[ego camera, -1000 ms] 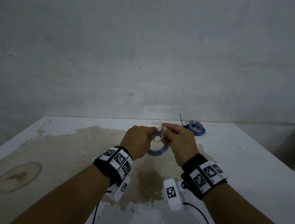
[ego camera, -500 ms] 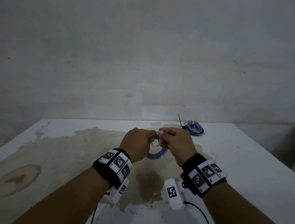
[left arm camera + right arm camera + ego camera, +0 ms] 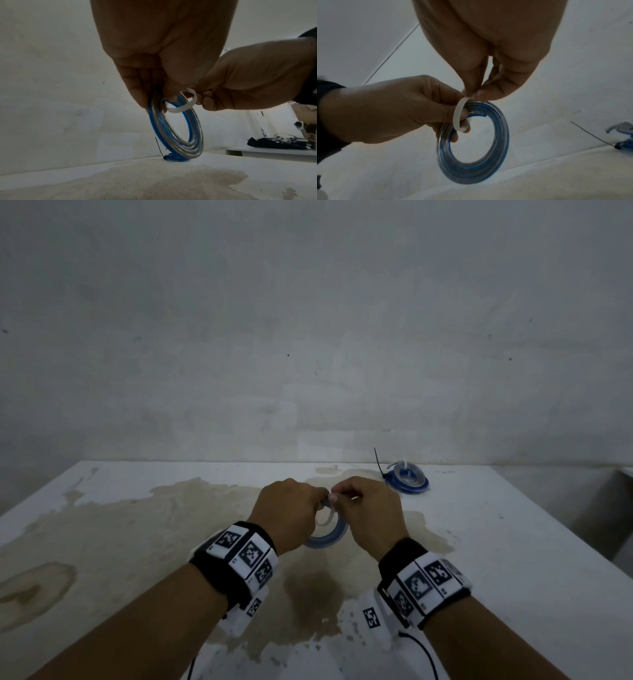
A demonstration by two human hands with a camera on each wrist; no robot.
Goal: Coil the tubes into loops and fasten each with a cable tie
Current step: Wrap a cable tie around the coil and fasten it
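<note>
A coil of blue and clear tube [image 3: 325, 539] hangs upright above the table between my hands. My left hand [image 3: 317, 501] grips the coil's top edge [image 3: 447, 129], its fingers curled through the ring. A white cable tie [image 3: 181, 104] loops around the coil's strands beside those fingers. My right hand [image 3: 342, 496] pinches the tie's end [image 3: 467, 97] between thumb and forefinger just above the coil [image 3: 175, 128]. The tie's head is hidden by the fingers. A second blue coil [image 3: 407, 479] lies flat at the table's far right, bound with a black cable tie [image 3: 378, 460] whose tail stands up.
The white table [image 3: 513, 542] has a large brown stain under and left of my hands. It stands against a grey wall [image 3: 308, 337]. Its right edge drops off near the second coil. Another table with dark clutter [image 3: 278, 143] is far off to the right.
Both hands stay joined at the top of the coil. They have drifted slightly, with the right fingertips now closer against the left hand's.
</note>
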